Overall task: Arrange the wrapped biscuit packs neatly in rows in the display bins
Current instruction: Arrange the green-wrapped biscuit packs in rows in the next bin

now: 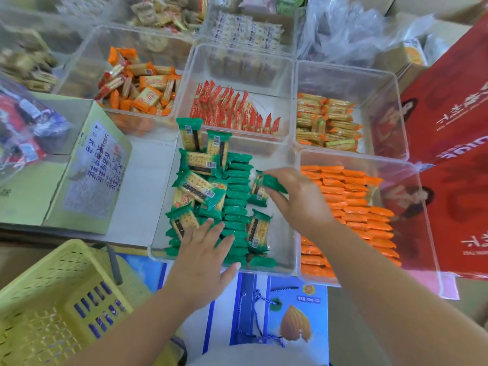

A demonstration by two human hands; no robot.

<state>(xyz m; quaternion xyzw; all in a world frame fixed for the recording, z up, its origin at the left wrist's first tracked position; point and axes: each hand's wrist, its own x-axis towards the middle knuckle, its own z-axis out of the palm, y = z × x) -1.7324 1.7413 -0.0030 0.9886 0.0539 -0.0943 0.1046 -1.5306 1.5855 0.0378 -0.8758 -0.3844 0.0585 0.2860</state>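
Yellow latticed plastic basket (52, 299) sat nearest on my feed, low at the left, with a blue carton printed with an almond (290, 320) beside it, under the arms. Just beyond, the left hand (203, 257) lay flat, fingers straight and spread, resting on the near end of the green wrapped biscuit packs (236, 196) and gripping nothing. Those packs stood on edge in a row running away from me down the middle of a clear rectangular plastic bin (282, 233). Left of the row I saw more of them jumbled face up, a few leaning at the far wall.

The right hand (298, 202) hung over the bin's right half, fingers curled, pinching a single green cracker pack (260, 190) just beside the row.

Touching this bin on the right, a second clear bin (356, 157) held orange wrapped packs (353, 204) in tidy rows. Farther off, red wrapped packs (232, 112) stood in rows in another bin, with loose orange-and-cream packs (137, 88) to their left and tan packs (327, 125) to their right. A pale green cardboard box (87, 175) lay on the white worktop (148, 186) at left, and a red printed carton (449, 114) stood at far right.
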